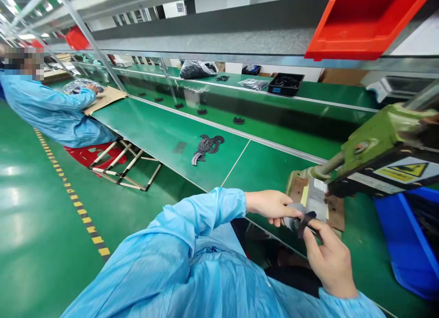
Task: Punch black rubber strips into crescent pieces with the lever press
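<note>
In front of a small green press [370, 135], my two hands meet over the table edge. My right hand [329, 254] pinches a black curved strip [305, 224] between thumb and fingers. My left hand [272, 205] reaches in from the left, its fingers closed on a grey, shiny curved piece [291, 223] touching or very near the strip. Fingers partly hide both pieces. Just beyond them is the press's metal fixture [317, 201] on a brown base plate [336, 213]. Farther left, a pile of black curved pieces [208, 145] lies on the green tabletop.
A blue bin [398, 254] of dark parts stands at the right. Several single black pieces, one a curved piece [239, 120], lie along the strip behind the rail. A red bin [366, 25] hangs overhead. A co-worker [51, 103] in blue sits at the left.
</note>
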Motion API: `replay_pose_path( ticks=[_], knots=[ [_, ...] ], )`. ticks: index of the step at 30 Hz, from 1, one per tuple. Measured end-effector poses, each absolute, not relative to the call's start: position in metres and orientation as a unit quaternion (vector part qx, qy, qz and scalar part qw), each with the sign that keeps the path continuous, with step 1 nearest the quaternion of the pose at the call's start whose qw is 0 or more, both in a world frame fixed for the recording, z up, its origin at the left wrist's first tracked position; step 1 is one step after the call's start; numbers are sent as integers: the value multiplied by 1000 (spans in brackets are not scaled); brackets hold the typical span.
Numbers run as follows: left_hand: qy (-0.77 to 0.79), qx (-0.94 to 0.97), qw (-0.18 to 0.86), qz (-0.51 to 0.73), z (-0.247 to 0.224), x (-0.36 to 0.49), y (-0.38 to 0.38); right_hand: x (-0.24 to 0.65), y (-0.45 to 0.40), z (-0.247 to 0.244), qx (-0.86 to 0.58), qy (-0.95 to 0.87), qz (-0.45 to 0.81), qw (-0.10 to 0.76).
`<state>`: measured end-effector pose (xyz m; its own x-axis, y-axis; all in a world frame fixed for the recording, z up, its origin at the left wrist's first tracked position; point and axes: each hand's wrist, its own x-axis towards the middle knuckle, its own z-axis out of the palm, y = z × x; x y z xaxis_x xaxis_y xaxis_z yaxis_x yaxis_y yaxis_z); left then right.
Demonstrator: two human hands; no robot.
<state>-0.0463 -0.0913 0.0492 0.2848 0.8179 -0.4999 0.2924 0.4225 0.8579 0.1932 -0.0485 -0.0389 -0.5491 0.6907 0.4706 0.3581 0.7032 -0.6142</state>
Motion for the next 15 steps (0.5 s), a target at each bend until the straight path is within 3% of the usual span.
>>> replay_pose_path(
  ticks=[5,7,11,15],
  knots=[
    [623,645,339,283,59,-41,-107,195,-48,-31,-231,-882,164,376],
    [597,697,282,281,58,-36,-110,193,-50,-30,-221,-885,151,380],
    [583,685,346,267,42,-36,-104,191,-52,-29,-209,-882,168,387],
    [584,568,471,338,27,-42,-99,189,-54,-30,-237,-855,215,407]
  ],
)
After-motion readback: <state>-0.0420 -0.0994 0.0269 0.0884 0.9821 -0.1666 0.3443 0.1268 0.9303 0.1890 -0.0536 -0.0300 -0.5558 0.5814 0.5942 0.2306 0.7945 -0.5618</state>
